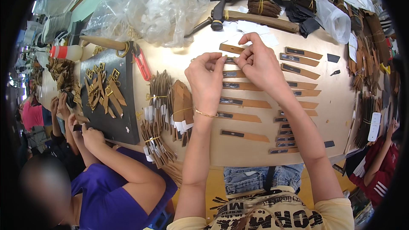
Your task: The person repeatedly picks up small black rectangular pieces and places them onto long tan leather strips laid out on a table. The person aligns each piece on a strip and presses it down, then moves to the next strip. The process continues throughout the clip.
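My left hand (206, 76) and my right hand (260, 66) meet over the table, fingertips pinched at a short brown leather strip with a dark patch (230, 60). Fingers cover both of its ends. Just beyond it lies another tan strip (231, 48) with a small hole. Below my hands, a column of similar strips (245, 102) runs toward me, each bearing a dark, shiny patch at its left end. A second column of patched strips (300, 71) lies to the right, partly behind my right forearm.
Banded leather bundles (159, 98) stand left of my forearm. Farther left, a dark board (128, 121) carries buckled straps (104, 91) beside a red cutter (142, 64). A hammer (217, 15), wooden stick (264, 20) and plastic bags (157, 8) lie beyond. A co-worker in purple (115, 191) sits left.
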A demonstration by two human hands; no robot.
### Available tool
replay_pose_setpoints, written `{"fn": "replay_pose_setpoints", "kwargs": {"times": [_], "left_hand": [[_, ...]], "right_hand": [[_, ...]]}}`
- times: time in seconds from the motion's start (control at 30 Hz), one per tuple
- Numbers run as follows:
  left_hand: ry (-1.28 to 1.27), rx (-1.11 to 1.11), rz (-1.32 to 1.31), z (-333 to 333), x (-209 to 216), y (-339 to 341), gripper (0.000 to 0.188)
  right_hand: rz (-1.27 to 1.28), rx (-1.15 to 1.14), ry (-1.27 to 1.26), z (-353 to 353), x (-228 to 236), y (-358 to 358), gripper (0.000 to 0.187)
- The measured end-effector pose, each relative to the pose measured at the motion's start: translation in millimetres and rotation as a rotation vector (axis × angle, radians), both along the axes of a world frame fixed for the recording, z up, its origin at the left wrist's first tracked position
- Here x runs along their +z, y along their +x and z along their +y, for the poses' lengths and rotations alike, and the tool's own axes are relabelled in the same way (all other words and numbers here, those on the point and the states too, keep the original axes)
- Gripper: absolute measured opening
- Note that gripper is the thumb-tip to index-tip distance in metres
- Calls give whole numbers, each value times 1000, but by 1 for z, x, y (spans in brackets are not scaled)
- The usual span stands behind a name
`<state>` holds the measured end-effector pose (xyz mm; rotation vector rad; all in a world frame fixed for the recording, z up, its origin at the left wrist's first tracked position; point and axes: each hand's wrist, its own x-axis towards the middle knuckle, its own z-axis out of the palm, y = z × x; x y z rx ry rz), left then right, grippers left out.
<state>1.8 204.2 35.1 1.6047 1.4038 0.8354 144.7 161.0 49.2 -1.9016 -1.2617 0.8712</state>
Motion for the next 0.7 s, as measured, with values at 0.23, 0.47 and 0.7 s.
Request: {"fn": "replay_pose_setpoints", "kwargs": {"times": [0.23, 0.47, 0.7], "left_hand": [[2, 4, 39, -1, 2, 1, 13], [23, 13, 40, -2, 2, 3, 12], [67, 8, 90, -4, -1, 4, 14]], "right_hand": [[3, -1, -23, 1, -1, 0, 36], [-8, 1, -12, 1, -2, -1, 35], [-52, -7, -15, 1, -3, -2, 36]]}}
